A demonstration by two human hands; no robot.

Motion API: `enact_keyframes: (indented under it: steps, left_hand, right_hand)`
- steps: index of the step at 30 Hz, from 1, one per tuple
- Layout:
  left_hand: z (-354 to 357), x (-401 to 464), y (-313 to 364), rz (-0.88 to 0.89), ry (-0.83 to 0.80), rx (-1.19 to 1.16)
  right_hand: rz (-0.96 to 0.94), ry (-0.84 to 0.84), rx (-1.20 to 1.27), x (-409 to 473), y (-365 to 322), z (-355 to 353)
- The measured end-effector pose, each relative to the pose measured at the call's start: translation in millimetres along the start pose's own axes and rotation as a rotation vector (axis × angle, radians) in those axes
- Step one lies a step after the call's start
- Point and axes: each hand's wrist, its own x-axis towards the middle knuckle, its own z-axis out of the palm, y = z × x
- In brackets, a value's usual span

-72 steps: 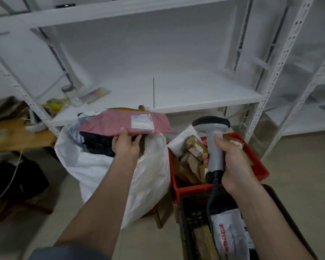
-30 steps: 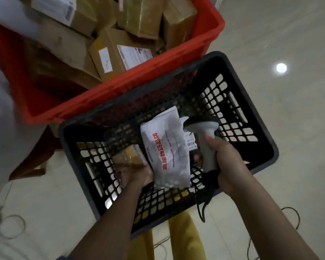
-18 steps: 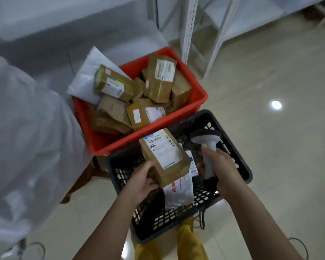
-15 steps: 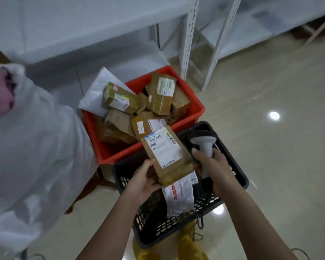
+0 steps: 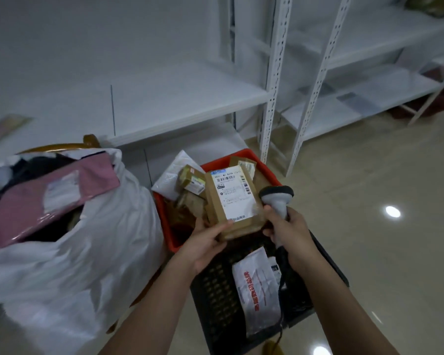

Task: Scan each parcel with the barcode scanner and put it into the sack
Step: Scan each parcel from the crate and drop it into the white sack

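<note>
My left hand [image 5: 207, 240] grips the lower end of a brown cardboard parcel [image 5: 233, 201], its white barcode label facing up. My right hand [image 5: 289, 230] holds the grey barcode scanner [image 5: 277, 199] by its handle, the scanner head just right of the parcel's label. Both are above the black basket [image 5: 215, 298], where a white mailer with red print [image 5: 258, 285] lies. The big white sack [image 5: 82, 260] stands at the left, open, with a pink mailer [image 5: 49, 198] lying across its mouth.
A red crate [image 5: 166, 219] with several brown boxes and a white mailer sits behind the black basket. White metal shelving [image 5: 272, 98] runs across the back and right. The tiled floor [image 5: 382, 226] stretches to the right. A yellow chair back shows behind the sack.
My left hand took the brown parcel out of the black basket and raised it label-up beside the scanner. The view tilted up, bringing the sack with the pink mailer into sight.
</note>
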Motion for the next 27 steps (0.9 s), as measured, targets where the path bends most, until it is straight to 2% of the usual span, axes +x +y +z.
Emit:
enact_keyframes:
  steps: [9,13,20,27]
  left_hand:
    - [-18.4,-13.5,26.7,0.099,0.135,-0.05]
    - [-22.1,-17.8,32.5,0.139,0.185,-0.059]
    - [-27.3,-18.0,35.8,0.15,0.21,-0.1]
    - [-30.4,-17.4,38.9,0.153,0.222,-0.112]
  right_hand:
    - [-0.095,-0.26,-0.108,-56.0,-87.6,9.8]
    - [-0.141,-0.314,-0.17,-77.5,-114.5,2.2]
    - [-0.188,-0.344,-0.067,-97.0,-133.2,-2.7]
    - [-0.239,-0.411,-0.075,-100.6,-143.3,0.0]
